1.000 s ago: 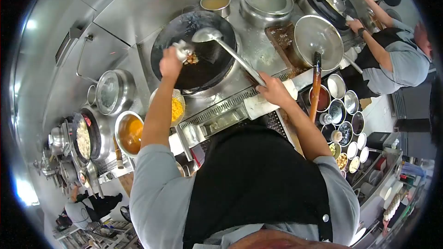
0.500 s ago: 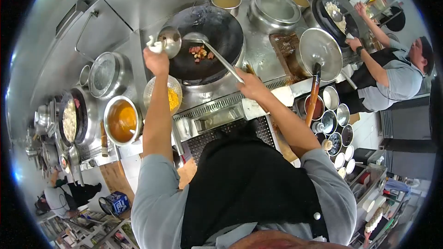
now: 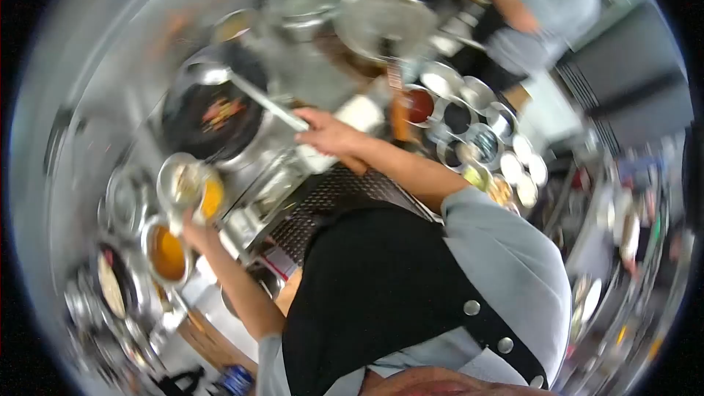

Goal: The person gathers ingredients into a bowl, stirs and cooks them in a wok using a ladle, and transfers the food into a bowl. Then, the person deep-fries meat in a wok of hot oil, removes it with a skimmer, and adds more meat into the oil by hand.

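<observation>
My right hand [image 3: 323,132] is closed round the handle of a long metal ladle [image 3: 257,92], whose round head is over the black wok [image 3: 172,117]. Small reddish and yellowish food pieces [image 3: 220,113] lie in the wok. Lower left, my left hand [image 3: 196,229] is blurred but appears closed at the near edge of a small metal bowl [image 3: 180,182] with pale contents, a bit of white cloth beside the fingers. That bowl partly covers a strainer of yellow shreds [image 3: 213,196]. Just below stands a pot of orange liquid [image 3: 167,253].
A second wok [image 3: 381,22] with a wooden handle [image 3: 399,106] sits to the right. Several seasoning containers [image 3: 455,114] cluster beside it. A co-worker [image 3: 543,15] stands at the upper right. A lidded pot [image 3: 128,202] is at the left.
The view has swung right and blurred. My left hand has come from the wok's left rim down to the strainer with the metal bowl. My right hand still holds the ladle over the wok.
</observation>
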Available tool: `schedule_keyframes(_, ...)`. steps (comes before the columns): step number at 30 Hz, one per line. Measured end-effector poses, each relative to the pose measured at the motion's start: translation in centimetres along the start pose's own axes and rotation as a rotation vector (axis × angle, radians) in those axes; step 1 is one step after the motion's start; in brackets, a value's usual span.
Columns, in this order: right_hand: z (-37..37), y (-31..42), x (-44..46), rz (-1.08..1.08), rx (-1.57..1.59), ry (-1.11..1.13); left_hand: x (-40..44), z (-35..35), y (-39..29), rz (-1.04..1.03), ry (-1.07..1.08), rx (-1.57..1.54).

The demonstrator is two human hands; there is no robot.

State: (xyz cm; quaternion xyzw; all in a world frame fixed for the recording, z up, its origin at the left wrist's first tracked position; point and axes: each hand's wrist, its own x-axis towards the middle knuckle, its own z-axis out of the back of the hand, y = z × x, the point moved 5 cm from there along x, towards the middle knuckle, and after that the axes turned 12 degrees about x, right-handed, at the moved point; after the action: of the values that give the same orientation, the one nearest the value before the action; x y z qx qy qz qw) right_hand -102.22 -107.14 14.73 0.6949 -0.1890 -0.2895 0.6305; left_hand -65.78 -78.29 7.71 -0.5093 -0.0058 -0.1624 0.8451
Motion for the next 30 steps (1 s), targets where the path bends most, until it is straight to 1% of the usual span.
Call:
schedule_keyframes(1, 2.0, -0.4, -4.4, -0.039, 0.209, 0.025, -3.5, -1.4, -0.5, 0.538, 0.072, -0.681)
schedule_keyframes(2, 4.5, -0.7, -9.4, -0.015, 0.304, 0.004, -5.5, -1.4, 0.5, 0.466, 0.067, -0.698)
schedule_keyframes(3, 6.7, -1.0, -14.5, 0.016, 0.397, -0.002, -8.2, -0.3, 1.2, 0.43, 0.003, -0.471)
schedule_keyframes(4, 9.1, -1.1, -19.8, 0.05, 0.376, -0.05, -10.8, -0.4, 2.0, 0.509, -0.019, -0.49)
schedule_keyframes(5, 11.5, -1.0, -25.2, 0.033, 0.351, -0.143, -13.2, -0.8, 2.4, 0.591, -0.055, -0.505)
schedule_keyframes(6, 13.5, -1.4, -30.7, -0.016, 0.434, -0.239, -15.5, -1.9, 2.1, 0.588, -0.022, -0.495)
schedule_keyframes(8, 17.0, -2.7, -40.0, -0.089, 0.366, -0.522, -19.5, -3.5, 2.7, 0.679, 0.024, -0.397)
schedule_keyframes(9, 18.9, -4.4, -44.1, -0.142, 0.319, -0.659, -21.2, -4.5, 1.8, 0.679, 0.036, -0.38)
schedule_keyframes(10, 20.5, -4.9, -47.3, -0.194, 0.173, -0.768, -22.9, -6.4, 0.5, 0.715, 0.067, -0.412)
schedule_keyframes(11, 22.1, -5.7, -49.7, -0.244, 0.153, -0.85, -24.4, -7.7, -0.4, 0.754, 0.093, -0.444)
schedule_keyframes(12, 24.5, -7.9, -51.9, -0.232, -0.008, -0.835, -24.5, -9.0, 0.1, 0.649, 0.158, -0.427)
schedule_keyframes(13, 26.7, -11.2, -53.4, -0.054, -0.208, -0.918, -24.8, -10.4, 0.5, 0.545, 0.219, -0.417)
schedule_keyframes(14, 28.1, -11.7, -54.0, -0.222, -0.146, -0.94, -26.0, -11.1, -0.6, 0.553, 0.208, -0.416)
schedule_keyframes(15, 29.2, -12.2, -54.4, -0.387, -0.085, -0.958, -27.1, -12.0, -2.6, 0.59, 0.243, -0.472)
schedule_keyframes(16, 30.1, -12.6, -54.5, -0.385, -0.091, -0.945, -28.0, -12.6, -3.8, 0.623, 0.277, -0.53)
schedule_keyframes(17, 31.2, -13.6, -54.6, -0.396, -0.092, -0.972, -28.7, -12.6, -4.2, 0.624, 0.263, -0.532)
schedule_keyframes(19, 32.6, -15.6, -54.7, -0.409, -0.084, -0.988, -29.8, -12.6, -4.9, 0.619, 0.342, -0.465)
schedule_keyframes(22, 33.6, -17.9, -54.6, -0.376, -0.032, -1.019, -30.8, -11.5, -4.9, 0.625, 0.34, -0.396)
schedule_keyframes(24, 33.9, -18.7, -54.4, -0.394, 0.069, -1.048, -30.8, -10.6, -4.5, 0.591, 0.329, -0.438)
schedule_keyframes(25, 34.1, -18.8, -54.1, -0.393, 0.064, -1.034, -30.9, -10.0, -4.1, 0.561, 0.33, -0.48)
schedule_keyframes(26, 33.8, -18.2, -53.9, -0.335, 0.254, -1.05, -30.6, -9.4, -1.6, 0.566, 0.315, -0.481)
schedule_keyframes(27, 33.2, -17.5, -53.6, -0.277, 0.446, -1.059, -29.2, -8.4, 1.2, 0.249, 0.331, -0.264)
schedule_keyframes(28, 32.8, -16.2, -53.3, -0.293, 0.457, -1.042, -28.4, -7.9, 2.1, -0.065, 0.339, -0.045)
schedule_keyframes(29, 32.2, -15.5, -53.2, -0.292, 0.448, -1.028, -28.9, -7.3, 0.9, -0.056, 0.325, -0.048)
schedule_keyframes(30, 31.7, -14.8, -53.0, -0.197, 0.566, -1.027, -30.2, -6.6, -1.2, 0.291, 0.268, -0.251)
